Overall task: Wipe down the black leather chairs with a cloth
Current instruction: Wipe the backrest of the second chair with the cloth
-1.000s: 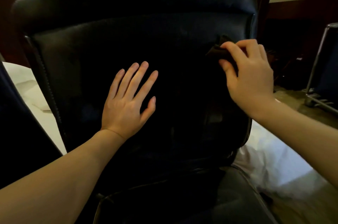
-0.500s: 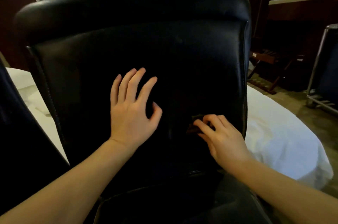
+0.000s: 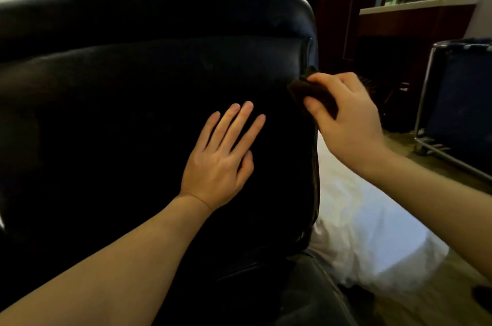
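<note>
Left hand flat and spread on the chair back, right hand pinching the cloth at its right edge

Left hand flat, palm down, on the chair backrest, right of its middle; fingers straight and slightly spread, pointing up and to the right, thumb tucked alongside the index finger. Left forearm bare, running in from the lower left corner, wrist straight. Right hand at the backrest's right edge, upper part, fingers curled over the top of a dark cloth, thumb pinching it from below. Back of the hand faces the camera. Right forearm bare, coming in from the right edge, wrist bent slightly down.
</note>
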A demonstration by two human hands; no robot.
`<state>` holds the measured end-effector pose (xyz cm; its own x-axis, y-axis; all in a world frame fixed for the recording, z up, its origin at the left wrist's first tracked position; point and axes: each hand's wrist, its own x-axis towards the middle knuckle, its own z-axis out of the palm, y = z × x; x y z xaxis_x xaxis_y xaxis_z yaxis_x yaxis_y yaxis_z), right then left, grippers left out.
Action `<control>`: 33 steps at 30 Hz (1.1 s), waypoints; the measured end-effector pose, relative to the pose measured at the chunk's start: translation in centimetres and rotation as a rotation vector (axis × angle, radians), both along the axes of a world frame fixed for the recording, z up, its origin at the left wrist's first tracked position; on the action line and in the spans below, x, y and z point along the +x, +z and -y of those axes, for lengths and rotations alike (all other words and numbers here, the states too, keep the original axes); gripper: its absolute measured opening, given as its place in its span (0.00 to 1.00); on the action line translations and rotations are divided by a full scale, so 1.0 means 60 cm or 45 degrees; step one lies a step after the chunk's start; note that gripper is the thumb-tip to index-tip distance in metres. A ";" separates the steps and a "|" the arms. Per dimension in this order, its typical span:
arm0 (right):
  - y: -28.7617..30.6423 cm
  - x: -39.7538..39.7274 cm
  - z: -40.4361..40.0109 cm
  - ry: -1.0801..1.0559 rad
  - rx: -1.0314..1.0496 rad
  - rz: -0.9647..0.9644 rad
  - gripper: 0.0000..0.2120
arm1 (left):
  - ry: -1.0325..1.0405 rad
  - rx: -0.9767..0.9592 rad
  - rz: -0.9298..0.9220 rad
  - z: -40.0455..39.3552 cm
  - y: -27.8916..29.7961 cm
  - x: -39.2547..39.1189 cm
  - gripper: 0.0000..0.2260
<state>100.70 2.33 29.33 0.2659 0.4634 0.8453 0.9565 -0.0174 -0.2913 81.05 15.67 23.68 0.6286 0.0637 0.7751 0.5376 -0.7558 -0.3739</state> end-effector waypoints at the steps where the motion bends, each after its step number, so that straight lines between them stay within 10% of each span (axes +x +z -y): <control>1: -0.002 0.001 -0.010 0.027 0.005 -0.027 0.18 | -0.010 0.005 0.009 -0.003 -0.002 0.001 0.25; 14: -0.241 -0.028 0.054 0.066 -0.122 0.242 0.15 | -0.082 -0.007 0.049 -0.019 -0.015 0.003 0.25; 19: -0.165 -0.012 0.068 0.083 -0.152 0.400 0.15 | -0.103 0.000 0.073 -0.019 -0.011 0.000 0.25; 24: -0.043 -0.017 0.009 0.014 0.028 -0.005 0.16 | -0.134 0.006 0.106 -0.023 -0.011 0.005 0.24; 33: -0.072 -0.030 -0.013 -0.023 0.143 -0.163 0.18 | -0.143 0.028 0.110 -0.024 -0.012 0.005 0.24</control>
